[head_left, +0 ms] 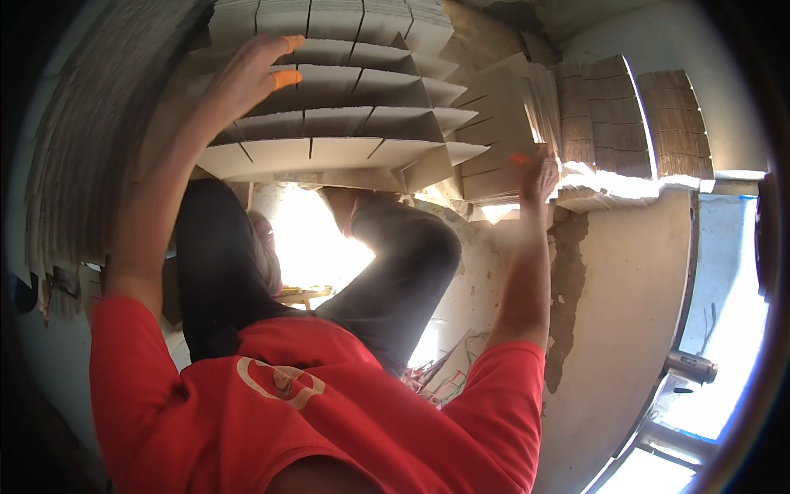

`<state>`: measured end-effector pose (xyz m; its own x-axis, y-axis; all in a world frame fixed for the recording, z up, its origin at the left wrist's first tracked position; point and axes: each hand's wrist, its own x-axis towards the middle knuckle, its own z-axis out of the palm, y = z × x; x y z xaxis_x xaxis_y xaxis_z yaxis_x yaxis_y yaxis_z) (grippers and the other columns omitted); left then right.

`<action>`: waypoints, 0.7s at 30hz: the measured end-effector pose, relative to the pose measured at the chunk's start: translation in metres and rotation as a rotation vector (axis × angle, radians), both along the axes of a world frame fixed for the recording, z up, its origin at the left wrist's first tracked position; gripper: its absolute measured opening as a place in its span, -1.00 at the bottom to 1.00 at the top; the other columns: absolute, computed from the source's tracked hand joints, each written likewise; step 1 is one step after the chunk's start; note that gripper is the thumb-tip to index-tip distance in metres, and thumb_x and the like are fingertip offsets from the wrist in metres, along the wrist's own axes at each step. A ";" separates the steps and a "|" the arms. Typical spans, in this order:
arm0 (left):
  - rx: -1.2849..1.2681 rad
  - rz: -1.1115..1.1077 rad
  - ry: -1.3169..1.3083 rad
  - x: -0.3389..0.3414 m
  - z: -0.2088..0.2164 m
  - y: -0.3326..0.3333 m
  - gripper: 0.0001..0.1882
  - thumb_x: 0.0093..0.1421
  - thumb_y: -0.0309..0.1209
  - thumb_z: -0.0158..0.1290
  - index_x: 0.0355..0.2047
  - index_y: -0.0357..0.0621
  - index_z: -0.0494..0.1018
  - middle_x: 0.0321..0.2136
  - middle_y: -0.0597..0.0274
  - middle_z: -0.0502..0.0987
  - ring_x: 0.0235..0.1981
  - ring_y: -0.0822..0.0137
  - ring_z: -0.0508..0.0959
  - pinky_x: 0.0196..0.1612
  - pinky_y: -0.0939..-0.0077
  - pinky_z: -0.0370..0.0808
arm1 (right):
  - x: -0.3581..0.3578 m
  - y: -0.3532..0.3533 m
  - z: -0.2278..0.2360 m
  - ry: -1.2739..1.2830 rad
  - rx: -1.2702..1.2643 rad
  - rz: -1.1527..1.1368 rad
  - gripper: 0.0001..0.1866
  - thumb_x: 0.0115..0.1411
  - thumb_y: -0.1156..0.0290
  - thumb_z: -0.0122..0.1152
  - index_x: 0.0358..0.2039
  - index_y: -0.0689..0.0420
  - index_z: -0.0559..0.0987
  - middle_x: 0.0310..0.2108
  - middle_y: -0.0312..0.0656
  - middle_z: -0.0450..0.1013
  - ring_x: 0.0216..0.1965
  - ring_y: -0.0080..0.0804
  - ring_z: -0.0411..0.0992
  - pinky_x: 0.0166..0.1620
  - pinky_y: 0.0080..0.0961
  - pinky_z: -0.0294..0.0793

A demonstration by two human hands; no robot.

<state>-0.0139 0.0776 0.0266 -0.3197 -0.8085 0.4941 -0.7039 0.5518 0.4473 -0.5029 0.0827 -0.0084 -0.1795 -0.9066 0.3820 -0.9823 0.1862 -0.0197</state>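
In front of me several long slotted cardboard strips [329,156] stand on edge in a row. A cross strip [432,165] meets them near their right ends. Over the left part of the row, my left hand [251,74] is open, its thumb and finger apart, with orange covers on the tips. My right hand [539,174] is at the near right edge of a stack of slotted cardboard pieces [494,123]. One orange-covered fingertip shows there; the other fingers are blurred, so I cannot see whether they grip a piece.
More slotted cardboard [329,18] lies behind the row. Tall cardboard stacks [90,123] rise at the left. Further bundles [605,115] stand at the far right. Strong sunlight falls on the floor [313,235] between my legs. A metal cylinder [691,367] lies by the bright opening on the right.
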 end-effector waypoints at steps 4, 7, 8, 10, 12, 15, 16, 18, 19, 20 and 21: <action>0.060 -0.007 0.019 -0.015 0.006 0.062 -0.58 -0.04 -0.49 0.22 -0.12 -0.28 0.46 -0.30 0.00 0.52 -0.25 0.10 0.53 -0.16 0.30 0.44 | 0.020 0.006 0.032 -0.195 -0.062 -0.134 -0.60 0.00 0.15 0.23 -0.26 0.17 0.45 -0.30 0.09 0.50 -0.23 0.02 0.46 -0.17 -0.13 0.38; 0.180 -0.011 -0.050 -0.027 -0.003 0.080 -0.67 -0.02 -0.49 0.20 -0.20 -0.30 0.48 -0.35 0.00 0.52 -0.27 0.06 0.52 -0.19 0.30 0.44 | 0.038 0.012 0.055 -0.269 -0.089 -0.307 -0.61 0.10 0.08 0.17 -0.23 0.12 0.44 -0.32 0.06 0.51 -0.22 0.01 0.47 -0.15 -0.14 0.38; 0.217 -0.002 -0.081 -0.030 -0.006 0.082 -0.70 -0.02 -0.49 0.19 -0.24 -0.31 0.49 -0.36 0.00 0.52 -0.28 0.05 0.52 -0.20 0.29 0.44 | 0.044 0.016 0.064 -0.350 -0.190 -0.270 -0.64 0.13 0.10 0.17 -0.23 0.10 0.44 -0.32 0.05 0.51 -0.22 0.01 0.47 -0.17 -0.18 0.39; 0.226 -0.021 -0.095 -0.027 -0.024 0.078 -0.79 0.01 -0.44 0.16 -0.35 -0.28 0.48 -0.43 -0.04 0.50 -0.34 0.01 0.52 -0.26 0.23 0.42 | 0.064 0.026 0.089 -0.455 -0.456 -0.067 -0.71 0.15 0.26 0.20 -0.18 0.11 0.45 -0.30 0.00 0.52 -0.24 -0.11 0.50 -0.25 -0.32 0.44; 0.269 -0.026 -0.114 -0.025 -0.030 0.073 -0.84 0.00 -0.44 0.15 -0.42 -0.27 0.48 -0.47 -0.04 0.50 -0.36 -0.01 0.51 -0.28 0.20 0.42 | 0.081 0.031 0.123 -0.463 -0.527 0.198 -0.66 0.12 0.37 0.23 -0.09 0.15 0.45 -0.39 -0.13 0.51 -0.34 -0.34 0.48 -0.30 -0.49 0.43; 0.344 -0.015 -0.169 -0.029 -0.029 0.068 -0.86 -0.04 -0.50 0.15 -0.45 -0.28 0.46 -0.48 -0.02 0.50 -0.33 -0.01 0.49 -0.28 0.19 0.40 | 0.105 0.037 0.150 -0.674 -0.333 0.500 -0.51 0.06 0.49 0.27 0.04 0.21 0.42 -0.50 -0.34 0.43 -0.47 -0.64 0.35 -0.35 -0.71 0.36; 0.341 -0.021 -0.195 -0.030 -0.029 0.066 -0.86 -0.05 -0.49 0.15 -0.46 -0.27 0.46 -0.48 -0.02 0.49 -0.34 -0.02 0.49 -0.29 0.17 0.39 | 0.113 0.038 0.153 -0.776 -0.216 0.585 -0.45 0.04 0.52 0.28 0.08 0.23 0.40 -0.53 -0.41 0.40 -0.51 -0.73 0.30 -0.36 -0.78 0.33; 0.325 -0.039 -0.206 -0.031 -0.030 0.063 -0.86 -0.06 -0.48 0.16 -0.47 -0.26 0.46 -0.49 -0.03 0.49 -0.36 -0.02 0.49 -0.30 0.15 0.38 | 0.123 0.035 0.151 -0.795 -0.077 0.617 -0.40 0.02 0.56 0.29 0.12 0.23 0.37 -0.56 -0.47 0.32 -0.53 -0.78 0.20 -0.38 -0.85 0.26; 0.312 -0.052 -0.192 -0.033 -0.031 0.062 -0.86 -0.06 -0.48 0.16 -0.48 -0.26 0.46 -0.50 -0.03 0.49 -0.37 -0.02 0.49 -0.31 0.14 0.38 | 0.130 0.036 0.150 -0.823 -0.022 0.614 -0.39 0.01 0.57 0.29 0.12 0.22 0.37 -0.53 -0.46 0.36 -0.53 -0.78 0.22 -0.38 -0.85 0.28; 0.299 -0.064 -0.178 -0.033 -0.030 0.061 -0.86 -0.06 -0.48 0.16 -0.48 -0.26 0.46 -0.51 -0.03 0.49 -0.37 -0.03 0.49 -0.31 0.14 0.38 | 0.138 0.036 0.150 -0.851 0.032 0.610 -0.38 0.00 0.58 0.29 0.12 0.22 0.37 -0.51 -0.45 0.41 -0.53 -0.78 0.25 -0.37 -0.85 0.30; 0.304 -0.072 -0.162 -0.034 -0.030 0.060 -0.86 -0.07 -0.48 0.16 -0.49 -0.26 0.46 -0.52 -0.04 0.48 -0.38 -0.03 0.49 -0.31 0.14 0.38 | 0.145 0.036 0.148 -0.892 0.051 0.631 -0.40 0.00 0.59 0.28 0.11 0.23 0.37 -0.43 -0.40 0.45 -0.50 -0.77 0.29 -0.34 -0.83 0.33</action>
